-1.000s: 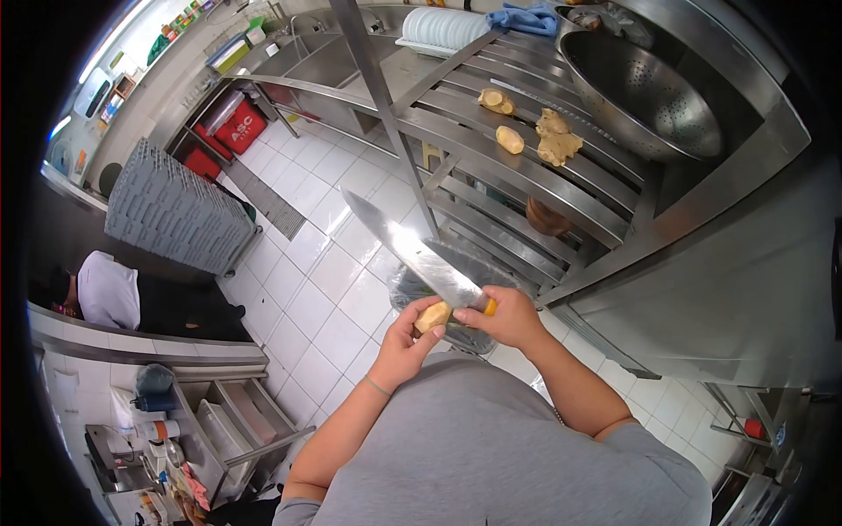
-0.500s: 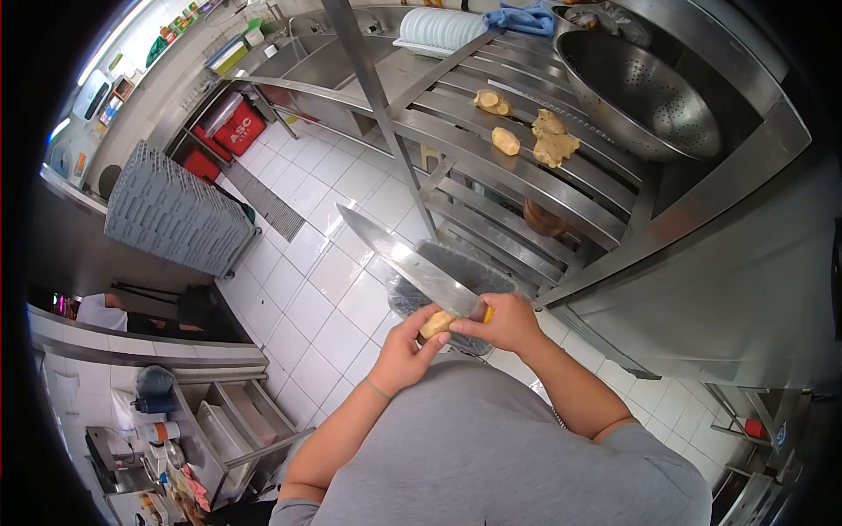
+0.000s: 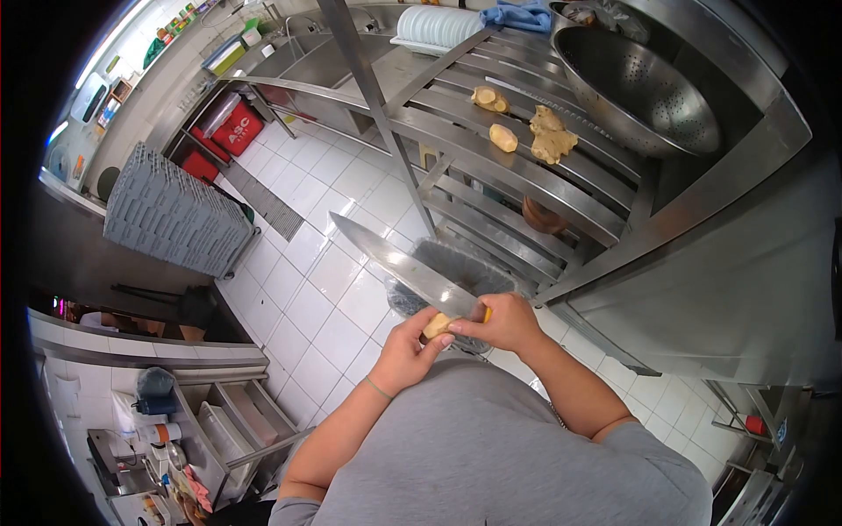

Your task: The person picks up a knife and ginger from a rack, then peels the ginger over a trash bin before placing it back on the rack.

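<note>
My left hand (image 3: 409,351) is closed round a small pale yellow piece of ginger (image 3: 438,326) in front of my chest. In my right hand (image 3: 509,323) is the yellow handle of a large knife (image 3: 405,270); its blade points up and to the left, with the heel at the ginger. My right thumb touches the piece. Below the blade stands a bin lined with clear plastic (image 3: 460,263). On the slatted metal shelf (image 3: 561,188) lie a knobbly ginger root (image 3: 551,138) and smaller pieces (image 3: 503,138).
A steel colander (image 3: 640,92) stands on the shelf at the upper right. White plates (image 3: 438,28) are racked beside the sink (image 3: 338,61). Grey stacked trays (image 3: 175,215) and red boxes (image 3: 235,127) stand at the left. Part of another person (image 3: 98,321) shows at far left.
The knife blade has tipped slightly lower and to the left, its flat turned more into view. Both hands stay nearly where they were. The other person at far left has shifted.
</note>
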Demonstrator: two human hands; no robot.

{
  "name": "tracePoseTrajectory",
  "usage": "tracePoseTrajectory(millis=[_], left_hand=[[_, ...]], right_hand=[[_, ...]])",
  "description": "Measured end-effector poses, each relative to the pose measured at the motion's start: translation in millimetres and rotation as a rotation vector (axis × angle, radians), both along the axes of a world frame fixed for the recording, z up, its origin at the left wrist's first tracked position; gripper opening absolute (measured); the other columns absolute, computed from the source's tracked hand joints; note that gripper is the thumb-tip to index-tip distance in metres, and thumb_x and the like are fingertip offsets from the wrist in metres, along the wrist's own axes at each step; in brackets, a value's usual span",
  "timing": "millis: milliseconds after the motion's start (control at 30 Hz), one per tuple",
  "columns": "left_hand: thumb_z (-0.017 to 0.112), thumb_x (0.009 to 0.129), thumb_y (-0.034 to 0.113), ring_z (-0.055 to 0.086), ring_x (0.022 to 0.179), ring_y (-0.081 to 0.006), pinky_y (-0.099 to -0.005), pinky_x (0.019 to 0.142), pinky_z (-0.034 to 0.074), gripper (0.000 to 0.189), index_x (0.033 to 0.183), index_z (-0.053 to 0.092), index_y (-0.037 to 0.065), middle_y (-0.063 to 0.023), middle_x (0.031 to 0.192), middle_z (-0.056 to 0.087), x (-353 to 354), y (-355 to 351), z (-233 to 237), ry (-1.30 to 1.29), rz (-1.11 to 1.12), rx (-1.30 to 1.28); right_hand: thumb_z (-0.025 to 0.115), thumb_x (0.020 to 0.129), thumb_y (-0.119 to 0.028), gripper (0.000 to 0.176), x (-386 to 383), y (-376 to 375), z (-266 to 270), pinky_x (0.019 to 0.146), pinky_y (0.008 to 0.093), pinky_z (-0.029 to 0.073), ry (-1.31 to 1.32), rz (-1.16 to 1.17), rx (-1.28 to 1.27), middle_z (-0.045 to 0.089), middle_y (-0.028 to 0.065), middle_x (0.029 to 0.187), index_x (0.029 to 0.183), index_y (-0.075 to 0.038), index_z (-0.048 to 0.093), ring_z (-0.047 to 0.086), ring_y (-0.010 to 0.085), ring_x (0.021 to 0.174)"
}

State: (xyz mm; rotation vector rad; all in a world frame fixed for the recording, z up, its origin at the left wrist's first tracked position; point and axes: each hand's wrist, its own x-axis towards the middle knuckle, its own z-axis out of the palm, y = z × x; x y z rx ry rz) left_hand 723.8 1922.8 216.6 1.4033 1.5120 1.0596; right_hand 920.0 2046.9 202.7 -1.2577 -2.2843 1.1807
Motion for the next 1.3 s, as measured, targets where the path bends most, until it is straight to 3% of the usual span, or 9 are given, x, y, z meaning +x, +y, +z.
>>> tracePoseTrajectory(millis=[267, 533, 767, 867, 1000, 1067, 1133, 1200, 1300], left_hand=[[0.074, 0.098, 0.016, 0.06, 0.081, -0.0099, -0.0283, 0.076, 0.051, 0.028, 0.121, 0.067, 0.001, -0.0028, 0.092, 0.07, -1, -4, 11, 0.024, -0.014, -0.101], [0.084, 0.092, 0.028, 0.057, 0.059, -0.0171, -0.033, 0.058, 0.048, 0.034, 0.087, 0.063, 0.0, -0.0082, 0.068, 0.064, 0, -9, -1, 0.092, 0.109, -0.029], [0.086, 0.089, 0.03, 0.054, 0.055, -0.0183, -0.034, 0.055, 0.046, 0.039, 0.083, 0.06, 0.002, -0.0088, 0.064, 0.061, 0, -16, 8, 0.221, 0.128, -0.066], [0.087, 0.088, 0.029, 0.055, 0.058, -0.0156, -0.0316, 0.057, 0.046, 0.037, 0.089, 0.064, 0.001, -0.0045, 0.065, 0.06, -3, -18, 9, 0.203, 0.127, -0.104], [0.082, 0.093, 0.022, 0.062, 0.081, -0.0145, -0.0294, 0.073, 0.049, 0.037, 0.118, 0.066, 0.0, -0.0038, 0.097, 0.065, -12, -17, 1, -0.151, 0.013, 0.099], [0.079, 0.095, 0.02, 0.062, 0.089, -0.0149, -0.0291, 0.08, 0.049, 0.042, 0.129, 0.064, 0.001, -0.004, 0.109, 0.064, -14, -17, -4, -0.249, 0.008, 0.197], [0.073, 0.099, 0.017, 0.064, 0.102, -0.0186, -0.0321, 0.09, 0.051, 0.049, 0.142, 0.056, 0.003, -0.007, 0.125, 0.062, -16, -21, -7, -0.669, -0.061, 0.05], [0.073, 0.099, 0.016, 0.065, 0.106, -0.0186, -0.0332, 0.093, 0.053, 0.051, 0.144, 0.054, 0.003, -0.0075, 0.125, 0.063, -17, -25, -10, -0.741, -0.089, 0.032], [0.074, 0.099, 0.016, 0.066, 0.113, -0.0197, -0.0352, 0.096, 0.055, 0.054, 0.145, 0.051, 0.001, -0.0093, 0.127, 0.065, -24, -25, -16, -0.814, -0.148, 0.038]], right_hand=[[0.085, 0.07, -0.069, 0.065, -3, -4, 13, 0.066, 0.0419, 0.056, -0.028, 0.017, 0.004, 0.069, 0.0123, 0.065, 0.069, -0.006, 0.07, 0.072, 0.0314, 0.067], [0.081, 0.072, -0.072, 0.067, -8, -14, 9, 0.067, 0.0444, 0.056, -0.009, 0.05, 0.075, 0.07, 0.0151, 0.067, 0.068, -0.006, 0.068, 0.072, 0.0342, 0.07], [0.081, 0.076, -0.069, 0.066, -8, -22, 22, 0.067, 0.0446, 0.055, -0.015, 0.046, 0.116, 0.07, 0.0155, 0.069, 0.068, -0.005, 0.067, 0.072, 0.034, 0.07], [0.083, 0.078, -0.064, 0.062, -7, -20, 14, 0.065, 0.0414, 0.054, 0.071, 0.08, 0.014, 0.07, 0.0144, 0.07, 0.07, -0.004, 0.069, 0.07, 0.0292, 0.067], [0.08, 0.091, -0.041, 0.04, -13, -19, -11, 0.058, 0.0338, 0.049, 0.363, 0.107, -0.225, 0.063, 0.002, 0.064, 0.084, -0.002, 0.075, 0.057, 0.0133, 0.058], [0.079, 0.093, -0.04, 0.039, -14, -17, 1, 0.056, 0.0318, 0.047, 0.344, 0.135, -0.302, 0.063, 0.0006, 0.066, 0.086, -0.002, 0.075, 0.055, 0.0111, 0.058], [0.078, 0.094, -0.039, 0.037, -14, -17, 15, 0.054, 0.0298, 0.045, 0.324, 0.166, -0.378, 0.062, -0.0007, 0.068, 0.088, -0.002, 0.075, 0.054, 0.0089, 0.058], [0.08, 0.09, -0.051, 0.053, -15, -17, 24, 0.06, 0.0325, 0.049, 0.307, 0.106, -0.579, 0.065, 0.0043, 0.066, 0.076, -0.001, 0.072, 0.059, 0.0128, 0.063], [0.081, 0.09, -0.048, 0.048, -17, -19, 19, 0.061, 0.0314, 0.049, 0.288, 0.16, -0.597, 0.064, 0.0028, 0.067, 0.079, -0.001, 0.073, 0.059, 0.0112, 0.066]])
